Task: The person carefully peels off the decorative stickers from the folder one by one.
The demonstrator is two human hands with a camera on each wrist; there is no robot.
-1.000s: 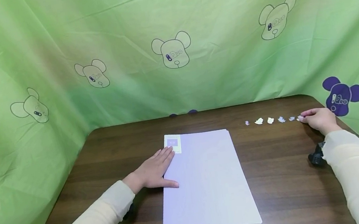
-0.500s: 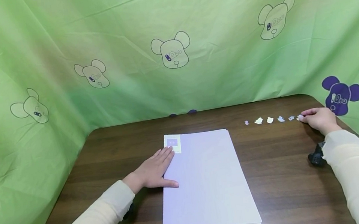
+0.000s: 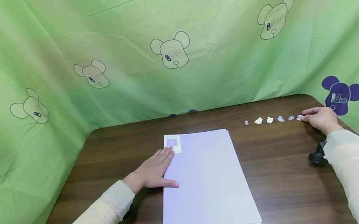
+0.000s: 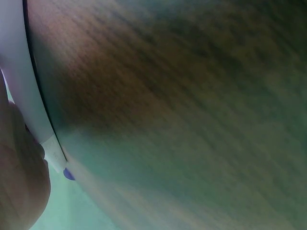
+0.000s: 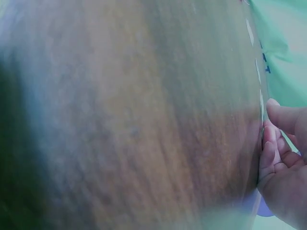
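Note:
My left hand (image 3: 153, 170) lies flat with its fingers spread on the left edge of a large pale sheet stack (image 3: 209, 183), fingertips over a small label card (image 3: 172, 143) at its top left corner. In the left wrist view, the edge of the stack (image 4: 24, 72) runs down beside the hand. My right hand (image 3: 320, 119) pinches the rightmost small scrap (image 3: 299, 117) of a row, thumb and index finger at its right side. In the right wrist view, the fingers of this hand (image 5: 285, 153) are bent, low against the table.
To the left of the right hand, small ragged scraps, white (image 3: 258, 121) and purple (image 3: 280, 118), form a row along the back of the brown wooden table (image 3: 276, 175). A green printed cloth (image 3: 221, 65) hangs behind the table and at both sides.
The right hand has shifted very slightly to the right at the last scrap. The left hand and the sheet stack stay where they were.

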